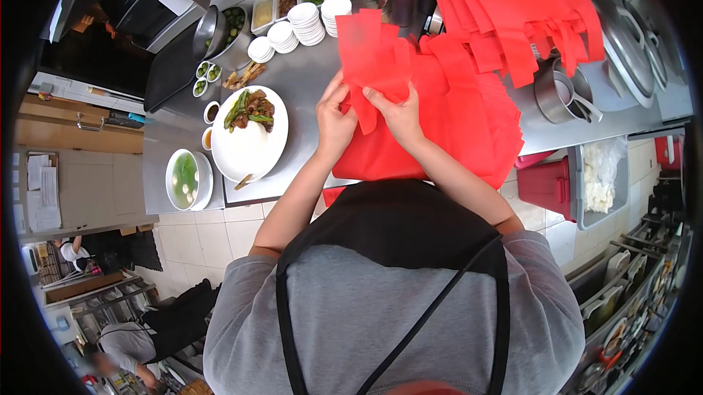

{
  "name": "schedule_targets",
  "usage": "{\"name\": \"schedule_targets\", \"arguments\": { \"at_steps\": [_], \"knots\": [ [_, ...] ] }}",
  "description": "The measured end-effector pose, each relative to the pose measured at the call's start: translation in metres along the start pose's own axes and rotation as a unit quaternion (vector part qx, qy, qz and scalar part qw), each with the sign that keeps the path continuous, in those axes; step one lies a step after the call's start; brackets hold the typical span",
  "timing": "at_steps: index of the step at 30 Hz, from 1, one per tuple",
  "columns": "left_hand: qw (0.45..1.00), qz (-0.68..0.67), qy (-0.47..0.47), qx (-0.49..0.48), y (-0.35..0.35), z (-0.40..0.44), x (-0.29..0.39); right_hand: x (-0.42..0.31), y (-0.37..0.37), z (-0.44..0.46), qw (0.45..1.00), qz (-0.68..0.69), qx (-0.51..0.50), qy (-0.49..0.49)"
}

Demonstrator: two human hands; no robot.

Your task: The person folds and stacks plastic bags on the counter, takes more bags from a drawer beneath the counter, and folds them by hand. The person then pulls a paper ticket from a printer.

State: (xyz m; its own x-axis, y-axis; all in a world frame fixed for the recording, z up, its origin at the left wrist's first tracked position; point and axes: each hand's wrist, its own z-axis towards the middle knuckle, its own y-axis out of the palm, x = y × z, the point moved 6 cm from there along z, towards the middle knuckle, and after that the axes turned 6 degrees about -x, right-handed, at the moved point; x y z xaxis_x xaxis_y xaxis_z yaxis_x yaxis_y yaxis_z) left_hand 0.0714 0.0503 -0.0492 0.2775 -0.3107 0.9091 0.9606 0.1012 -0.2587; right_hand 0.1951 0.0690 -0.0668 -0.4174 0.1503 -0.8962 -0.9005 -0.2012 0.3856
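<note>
A red fabric bag (362, 54) is raised in front of me over the steel counter. My left hand (337, 120) pinches its left edge, fingers bent around the cloth. From the right side my right hand (398, 113) grips the same bag, thumb lying on top of the fabric. Beneath and behind my hands lies a pile of more red bags (476, 120), overlapping so that single bags are hard to tell apart. Another stack of red bags (512, 7) with handle straps hangs over the counter's back right.
Left of me are a white plate (281, 120) of rice with meat and greens, a soup bowl (172, 168) and small sauce dishes. Saucer stacks (306, 25) and a squeeze bottle (402, 0) stand behind. Pots (553, 91) sit right. Another person (124, 344) is at lower left.
</note>
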Motion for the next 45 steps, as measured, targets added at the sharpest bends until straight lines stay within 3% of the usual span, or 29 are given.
{"name": "schedule_targets", "arguments": {
  "at_steps": [4,7,10,12,13,14,17,19,21,23,24,26,27,29,31,35,37,38,41,45],
  "knots": [
    [0.997,0.062,0.049,-0.010,0.001,-0.002,0.003,-0.007,0.001,-0.001,1.000,0.000,0.014,-0.012],
    [0.991,0.101,0.087,-0.017,0.003,-0.004,0.014,-0.024,0.000,0.001,0.994,0.083,0.069,-0.032],
    [0.985,0.130,0.098,-0.052,0.004,-0.007,0.015,-0.045,-0.007,0.004,0.993,-0.007,0.053,-0.105],
    [0.990,0.104,0.084,-0.048,0.006,-0.010,0.002,-0.027,-0.020,0.010,0.986,0.161,0.034,0.008],
    [0.993,0.080,0.071,-0.046,0.007,-0.012,-0.008,-0.021,-0.025,0.011,0.983,0.166,0.051,0.054],
    [0.994,0.078,0.069,-0.042,0.009,-0.012,-0.021,-0.017,-0.032,0.013,0.984,0.164,0.048,0.057],
    [0.994,-0.031,0.090,-0.047,0.014,-0.013,-0.033,0.002,-0.044,0.011,0.922,0.343,0.113,0.137],
    [0.996,-0.032,0.025,-0.082,0.017,-0.009,-0.018,0.016,-0.055,0.010,0.925,0.340,0.107,0.130],
    [0.995,-0.001,0.025,-0.097,0.016,-0.009,-0.019,0.019,-0.057,0.010,0.927,0.339,0.102,0.123],
    [0.993,0.029,0.025,-0.114,0.019,-0.011,-0.020,0.005,-0.057,0.009,0.969,0.184,0.140,0.083],
    [0.991,-0.052,0.031,-0.118,0.022,-0.012,-0.020,0.005,-0.058,0.008,0.969,0.183,0.141,0.084],
    [0.983,-0.135,0.037,-0.120,0.024,-0.014,-0.019,-0.003,-0.058,0.010,0.994,-0.050,0.073,0.064],
    [0.979,-0.146,0.006,-0.143,0.026,-0.015,-0.020,-0.002,-0.055,0.013,0.995,-0.077,0.014,0.069],
    [0.973,-0.158,-0.023,-0.165,0.029,-0.017,-0.015,0.000,-0.053,0.012,0.989,-0.138,0.017,0.055],
    [0.978,-0.008,0.040,-0.203,0.035,-0.018,0.003,-0.007,-0.049,0.012,0.947,-0.321,0.013,-0.010],
    [0.985,0.013,0.078,-0.156,0.034,-0.017,0.000,0.013,-0.061,0.011,0.969,-0.244,0.028,0.034],
    [0.992,-0.116,-0.037,-0.040,0.020,-0.011,-0.026,0.009,-0.062,0.007,0.993,-0.079,0.059,0.060],
    [0.992,-0.116,-0.037,-0.040,0.018,-0.010,-0.031,0.008,-0.062,0.005,0.995,0.005,0.074,0.073],
    [0.983,-0.181,-0.040,0.005,0.008,-0.005,-0.023,0.002,-0.060,0.002,0.993,0.000,0.087,0.085],
    [0.985,-0.162,-0.040,-0.039,0.011,-0.005,-0.029,0.010,-0.065,0.003,0.992,-0.019,0.084,0.095]
  ]
}}
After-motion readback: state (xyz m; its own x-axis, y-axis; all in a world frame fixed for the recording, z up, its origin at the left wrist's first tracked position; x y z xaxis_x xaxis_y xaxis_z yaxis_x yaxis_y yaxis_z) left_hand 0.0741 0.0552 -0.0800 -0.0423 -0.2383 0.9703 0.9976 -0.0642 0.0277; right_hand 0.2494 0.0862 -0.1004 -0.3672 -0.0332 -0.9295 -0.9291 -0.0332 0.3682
